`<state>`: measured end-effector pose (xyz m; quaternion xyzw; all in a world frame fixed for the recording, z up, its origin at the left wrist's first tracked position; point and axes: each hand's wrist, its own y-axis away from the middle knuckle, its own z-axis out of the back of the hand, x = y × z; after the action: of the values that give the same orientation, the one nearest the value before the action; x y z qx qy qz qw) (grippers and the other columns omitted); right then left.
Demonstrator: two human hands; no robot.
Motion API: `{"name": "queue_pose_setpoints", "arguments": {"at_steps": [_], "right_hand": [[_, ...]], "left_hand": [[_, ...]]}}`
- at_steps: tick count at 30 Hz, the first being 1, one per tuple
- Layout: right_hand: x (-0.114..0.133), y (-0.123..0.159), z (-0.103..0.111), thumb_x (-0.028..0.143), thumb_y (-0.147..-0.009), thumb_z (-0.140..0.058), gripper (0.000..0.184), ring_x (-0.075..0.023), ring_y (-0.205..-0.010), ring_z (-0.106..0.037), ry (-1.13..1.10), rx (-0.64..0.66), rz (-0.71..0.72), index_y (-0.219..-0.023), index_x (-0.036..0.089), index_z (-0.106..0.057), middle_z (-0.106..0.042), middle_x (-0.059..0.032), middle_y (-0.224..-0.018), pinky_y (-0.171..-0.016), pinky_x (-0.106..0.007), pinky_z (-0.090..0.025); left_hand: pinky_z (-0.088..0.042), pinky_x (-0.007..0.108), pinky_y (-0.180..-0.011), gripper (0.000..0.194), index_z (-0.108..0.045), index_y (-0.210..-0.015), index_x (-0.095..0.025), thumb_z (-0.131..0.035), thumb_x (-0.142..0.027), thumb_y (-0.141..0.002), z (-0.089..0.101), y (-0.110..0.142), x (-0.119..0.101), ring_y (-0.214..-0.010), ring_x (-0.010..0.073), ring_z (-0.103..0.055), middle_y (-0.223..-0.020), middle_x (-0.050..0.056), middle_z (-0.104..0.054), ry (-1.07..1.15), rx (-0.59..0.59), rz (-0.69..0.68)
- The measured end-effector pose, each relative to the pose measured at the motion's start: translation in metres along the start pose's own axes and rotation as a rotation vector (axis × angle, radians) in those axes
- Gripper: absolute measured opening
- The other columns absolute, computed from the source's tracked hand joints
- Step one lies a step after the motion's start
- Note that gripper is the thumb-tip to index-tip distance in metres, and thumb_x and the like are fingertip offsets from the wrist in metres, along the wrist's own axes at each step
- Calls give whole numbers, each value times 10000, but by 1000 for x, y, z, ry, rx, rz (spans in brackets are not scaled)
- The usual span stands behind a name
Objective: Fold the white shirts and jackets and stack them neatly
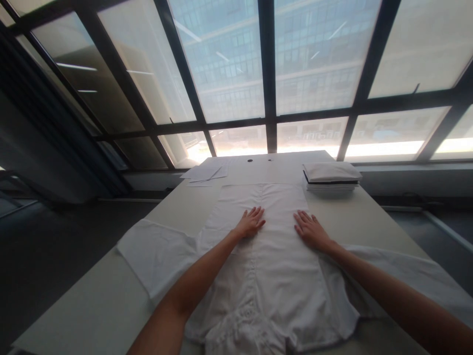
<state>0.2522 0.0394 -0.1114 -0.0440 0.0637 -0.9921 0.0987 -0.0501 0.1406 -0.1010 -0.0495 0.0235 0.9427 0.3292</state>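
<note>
A white long-sleeved garment [275,276], like a shirt or coat, lies spread on the white table, its far edge laid fairly straight. One sleeve [158,251] stretches out to the left and another [402,271] to the right, partly behind my right forearm. On the middle of the cloth rests my left hand [251,223], palm down with fingers extended. My right hand [310,230] presses flat near the garment's right edge, fingers slightly spread. Neither hand grasps anything. Wrinkles and what look like buttons run down the cloth's centre, and its near end is bunched.
Several loose white sheets [207,171] lie at the table's back left. A stack of folded white cloth [331,173] with a dark layer sits at the back right. The white table [84,301] reaches toward large dark-framed windows [271,74]; a dark curtain [48,118] hangs left.
</note>
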Motion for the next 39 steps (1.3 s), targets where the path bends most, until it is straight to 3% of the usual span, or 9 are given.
{"name": "queue_pose_setpoints", "arguments": {"at_steps": [3,8,15,21,26,28,35,37,39], "right_hand": [[0,0,1,401,-1029,-250,591,-264,-1506,-240,2,4,-2,-1547,139,-360,-275,-135,-1633,-1203,-498,-205],[-2,-1,-2,406,-1028,-256,600,-261,-1509,-232,-17,5,3,-1555,133,-347,-265,-137,-1635,-1206,-499,-194],[0,-1,2,420,-1030,-252,609,-256,-1512,-221,-43,9,-10,-1564,138,-333,-260,-125,-1639,-1213,-493,-171],[0,-1,1,423,-1027,-255,612,-245,-1519,-200,-43,1,-13,-1568,146,-322,-247,-115,-1645,-1218,-488,-158],[0,-1,-1,419,-1023,-264,613,-249,-1520,-196,-46,12,-17,-1568,145,-323,-244,-115,-1645,-1217,-496,-153],[0,-1,0,421,-1025,-255,614,-249,-1519,-197,-47,15,-15,-1569,144,-321,-241,-118,-1646,-1217,-496,-152],[1,-1,2,416,-1024,-260,608,-258,-1512,-218,-47,11,-20,-1561,140,-335,-249,-126,-1643,-1211,-495,-165],[1,-2,2,408,-1025,-261,604,-256,-1512,-220,-49,-1,-16,-1558,135,-339,-256,-130,-1640,-1210,-493,-169],[1,-2,2,401,-1024,-267,599,-254,-1511,-224,-50,-5,-10,-1556,134,-344,-262,-131,-1638,-1209,-489,-174]], "left_hand": [[-136,536,-1216,671,-182,-1607,-231,-167,-578,-1033,3,-6,8,-1540,267,-121,-1668,62,-167,2,-2,37],[-141,498,-1220,625,-216,-1598,-285,-174,-560,-1038,18,-17,61,-1537,236,-144,-1663,28,-200,-35,-9,216],[-195,588,-1181,621,-289,-1580,-237,-160,-508,-1036,29,-28,128,-1522,321,-182,-1660,102,-195,-67,-40,481],[-237,657,-1138,648,-285,-1582,-214,-195,-523,-1020,37,-36,153,-1509,367,-205,-1642,166,-222,-80,-49,646],[-168,648,-1171,654,-260,-1592,-213,-179,-534,-1028,37,-36,116,-1527,358,-136,-1658,136,-184,-96,-110,543],[-153,606,-1195,635,-269,-1590,-220,-193,-523,-1037,33,-28,84,-1534,329,-120,-1662,102,-189,-95,-158,376],[-136,530,-1227,640,-218,-1602,-285,-261,-576,-1033,1,33,-51,-1539,259,-132,-1657,58,-225,24,-33,-111],[-134,541,-1226,628,-220,-1598,-315,-265,-581,-1032,-6,44,-68,-1539,259,-133,-1656,47,-227,17,-37,-192],[-137,566,-1219,593,-259,-1584,-348,-276,-568,-1034,-4,45,-66,-1537,272,-139,-1655,26,-235,-12,-51,-190]]}}
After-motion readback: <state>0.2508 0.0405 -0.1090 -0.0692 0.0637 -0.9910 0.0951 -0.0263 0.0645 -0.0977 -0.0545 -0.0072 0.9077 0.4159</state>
